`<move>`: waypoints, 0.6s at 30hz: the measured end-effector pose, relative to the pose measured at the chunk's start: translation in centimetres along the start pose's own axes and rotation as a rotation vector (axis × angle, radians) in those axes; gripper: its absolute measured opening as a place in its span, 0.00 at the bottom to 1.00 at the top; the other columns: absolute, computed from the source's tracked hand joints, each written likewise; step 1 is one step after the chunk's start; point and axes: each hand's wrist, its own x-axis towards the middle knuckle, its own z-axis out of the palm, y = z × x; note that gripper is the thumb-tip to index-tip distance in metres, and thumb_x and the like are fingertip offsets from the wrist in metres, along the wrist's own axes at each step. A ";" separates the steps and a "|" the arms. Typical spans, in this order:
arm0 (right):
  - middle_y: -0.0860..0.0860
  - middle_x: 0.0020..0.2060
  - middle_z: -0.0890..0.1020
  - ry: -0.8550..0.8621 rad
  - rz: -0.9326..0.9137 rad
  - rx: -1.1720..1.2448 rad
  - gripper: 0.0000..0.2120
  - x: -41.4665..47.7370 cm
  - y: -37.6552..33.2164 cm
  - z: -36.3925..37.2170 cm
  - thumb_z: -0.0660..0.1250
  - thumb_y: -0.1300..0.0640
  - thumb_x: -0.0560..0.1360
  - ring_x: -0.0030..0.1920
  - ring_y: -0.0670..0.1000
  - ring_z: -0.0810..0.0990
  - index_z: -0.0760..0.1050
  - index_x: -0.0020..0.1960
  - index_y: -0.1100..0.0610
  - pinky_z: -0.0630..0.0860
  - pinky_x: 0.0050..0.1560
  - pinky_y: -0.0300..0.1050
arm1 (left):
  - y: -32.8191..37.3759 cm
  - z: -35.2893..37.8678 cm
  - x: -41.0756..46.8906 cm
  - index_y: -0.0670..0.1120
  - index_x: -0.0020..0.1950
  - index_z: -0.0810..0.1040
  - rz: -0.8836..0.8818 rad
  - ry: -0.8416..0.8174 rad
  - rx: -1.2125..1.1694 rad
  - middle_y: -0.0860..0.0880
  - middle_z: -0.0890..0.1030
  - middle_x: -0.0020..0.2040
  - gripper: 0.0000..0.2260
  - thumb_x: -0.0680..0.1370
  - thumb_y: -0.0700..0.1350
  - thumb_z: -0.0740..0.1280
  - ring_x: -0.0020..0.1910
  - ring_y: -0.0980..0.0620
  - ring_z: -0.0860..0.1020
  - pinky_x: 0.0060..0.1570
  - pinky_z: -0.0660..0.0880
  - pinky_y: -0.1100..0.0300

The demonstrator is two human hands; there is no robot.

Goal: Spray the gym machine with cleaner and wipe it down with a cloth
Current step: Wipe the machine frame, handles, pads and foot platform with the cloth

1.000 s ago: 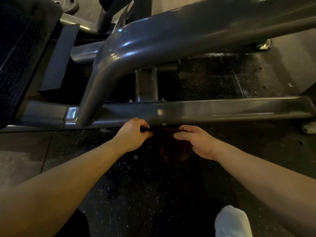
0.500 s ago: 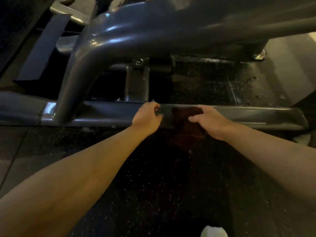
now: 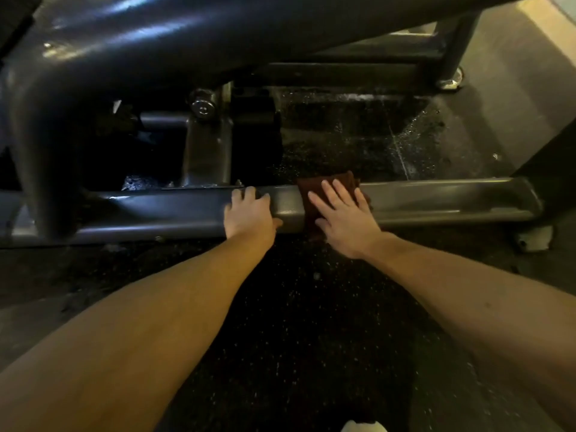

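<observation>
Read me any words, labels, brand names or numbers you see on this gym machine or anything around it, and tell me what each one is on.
None can be read. The low frame bar, the big curved tube and the dark red cloth under the right hand carry no visible print. The bolt head has a faint mark, too blurred to read.

The cloth (image 3: 324, 185) is dark reddish brown, draped over the base bar (image 3: 436, 198), which is dull grey metal. Above that bar the curved frame tube (image 3: 156, 35) is glossy dark blue-grey. Below it, the floor (image 3: 296, 322) is black, flecked with pale specks.
</observation>
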 end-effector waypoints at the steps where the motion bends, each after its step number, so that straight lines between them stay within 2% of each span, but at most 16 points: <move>1: 0.49 0.84 0.42 0.028 0.061 0.006 0.27 0.6 1.6 -0.2 0.47 0.42 0.86 0.83 0.53 0.36 0.45 0.84 0.41 0.37 0.81 0.62 | 0.0 0.0 0.0 0.51 0.79 0.68 0.001 -0.006 0.004 0.45 0.64 0.78 0.28 0.81 0.59 0.67 0.77 0.40 0.60 0.72 0.65 0.43; 4: 0.52 0.84 0.42 0.056 0.342 0.072 0.27 1.6 5.6 -0.8 0.44 0.41 0.86 0.83 0.57 0.36 0.45 0.84 0.42 0.38 0.80 0.65 | -0.3 -0.1 0.0 0.52 0.79 0.67 0.014 -0.005 0.023 0.46 0.64 0.78 0.29 0.81 0.59 0.67 0.77 0.41 0.60 0.72 0.66 0.43; 6: 0.53 0.84 0.42 0.055 0.411 0.096 0.27 1.8 5.8 -0.8 0.44 0.41 0.86 0.83 0.58 0.36 0.44 0.84 0.42 0.38 0.80 0.66 | -0.1 -0.3 0.1 0.51 0.79 0.68 0.012 -0.021 0.032 0.46 0.64 0.78 0.29 0.81 0.59 0.68 0.77 0.40 0.60 0.72 0.66 0.43; 8: 0.51 0.84 0.43 0.075 0.383 0.137 0.27 1.5 3.7 -0.4 0.45 0.42 0.86 0.83 0.57 0.37 0.44 0.84 0.42 0.38 0.80 0.66 | 0.4 -0.5 0.2 0.49 0.78 0.69 -0.003 -0.037 0.026 0.45 0.64 0.78 0.28 0.80 0.57 0.69 0.77 0.40 0.59 0.72 0.66 0.43; 10: 0.51 0.84 0.44 0.088 0.269 0.150 0.28 0.7 1.0 0.7 0.48 0.43 0.86 0.83 0.56 0.39 0.45 0.84 0.41 0.40 0.80 0.65 | 1.0 -0.5 0.3 0.47 0.77 0.70 -0.008 -0.029 0.003 0.44 0.63 0.78 0.29 0.79 0.57 0.70 0.77 0.40 0.59 0.73 0.64 0.43; 13: 0.52 0.82 0.51 0.129 0.099 0.006 0.30 -0.9 -0.9 2.1 0.54 0.42 0.85 0.81 0.58 0.48 0.47 0.83 0.41 0.48 0.78 0.64 | 2.4 0.0 0.6 0.50 0.78 0.67 0.050 0.001 -0.026 0.44 0.61 0.80 0.32 0.78 0.58 0.71 0.78 0.40 0.58 0.76 0.61 0.42; 16: 0.51 0.76 0.61 0.172 0.080 -0.107 0.31 -0.9 2.1 1.4 0.55 0.37 0.83 0.76 0.58 0.59 0.52 0.82 0.41 0.52 0.77 0.65 | 4.1 0.4 1.2 0.52 0.80 0.65 0.102 0.005 -0.002 0.45 0.59 0.81 0.32 0.79 0.59 0.70 0.79 0.40 0.56 0.77 0.60 0.41; 18: 0.51 0.77 0.61 0.189 0.163 -0.101 0.30 -1.4 5.7 1.2 0.53 0.35 0.82 0.78 0.58 0.57 0.54 0.82 0.41 0.49 0.79 0.66 | 5.1 0.5 1.5 0.53 0.80 0.64 0.137 -0.025 0.032 0.45 0.57 0.82 0.31 0.80 0.59 0.68 0.80 0.40 0.54 0.77 0.59 0.39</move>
